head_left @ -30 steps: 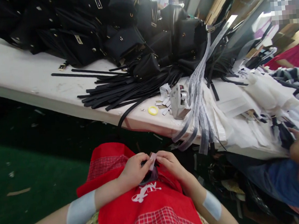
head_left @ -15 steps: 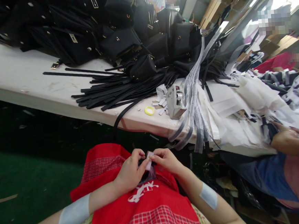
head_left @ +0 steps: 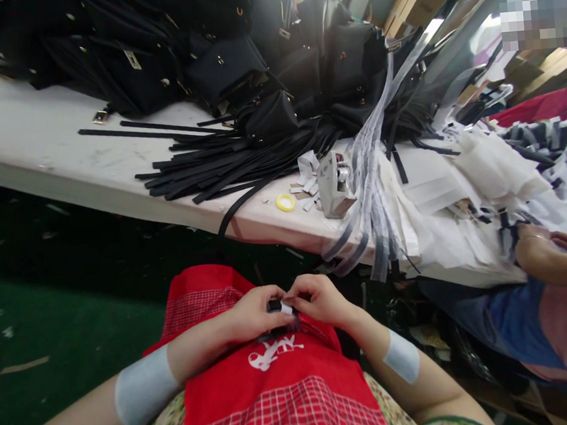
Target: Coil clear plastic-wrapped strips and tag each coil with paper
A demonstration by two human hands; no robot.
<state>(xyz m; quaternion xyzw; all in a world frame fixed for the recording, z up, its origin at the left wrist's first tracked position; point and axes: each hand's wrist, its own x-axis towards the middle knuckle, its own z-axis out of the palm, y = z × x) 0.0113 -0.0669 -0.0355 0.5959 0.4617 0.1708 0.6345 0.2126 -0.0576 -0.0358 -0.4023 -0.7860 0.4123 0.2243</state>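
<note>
Above my red apron (head_left: 218, 375), close to my lap, both hands meet with closed fingers. Between them is a small white slip (head_left: 286, 308), lying over a small dark piece (head_left: 274, 305) whose kind I cannot make out. My left hand (head_left: 255, 314) grips the dark piece, its thumb at the slip's lower end. On the other side, my right hand (head_left: 318, 301) pinches the upper end of the slip between thumb and forefinger. The fingers hide part of both pieces.
Black bags (head_left: 233, 69) are heaped on the white table (head_left: 37, 147), with black straps (head_left: 221, 165) in front. Nearby are a yellow ring (head_left: 285, 203), a small box (head_left: 333, 189) and hanging clear strips (head_left: 376, 231). A co-worker's hand (head_left: 536, 245) works at the right.
The white slip, upright and raised before, now lies lower across the dark piece. My left thumb has come down onto it, and more of the dark piece shows. The view has shifted slightly.
</note>
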